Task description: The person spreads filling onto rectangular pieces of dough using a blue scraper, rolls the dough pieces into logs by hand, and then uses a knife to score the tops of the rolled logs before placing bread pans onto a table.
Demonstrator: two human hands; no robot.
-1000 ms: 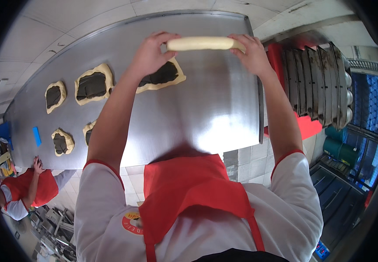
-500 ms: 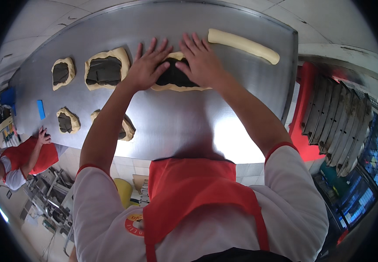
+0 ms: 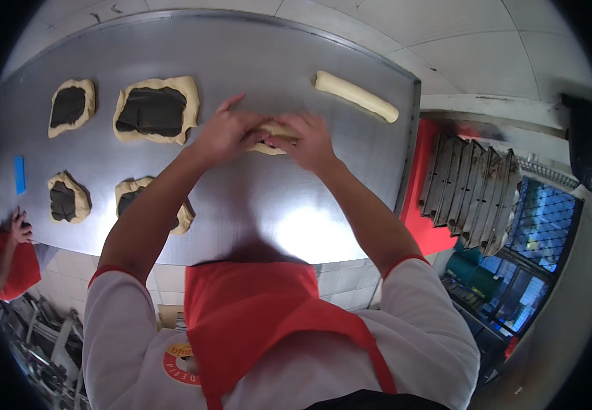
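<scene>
On the steel table, my left hand and my right hand have their fingers bent over a dough piece with dark filling, gripping its top edge. My hands hide most of it. Left of it lie a large dough square topped with a dark sheet and a smaller one. Nearer lie two more, one at the left and one partly behind my left forearm. A pale dough roll rests at the back right.
A blue plastic strip lies at the left end of the table, where a co-worker's hand touches the edge. Stacked blackened metal pans stand on red plastic at the right, beside a window.
A second ago both hands held the pale roll; half a second ago it lay released and my spread hands pressed the middle dough piece. Now my fingers are bent over that piece, folding it.
</scene>
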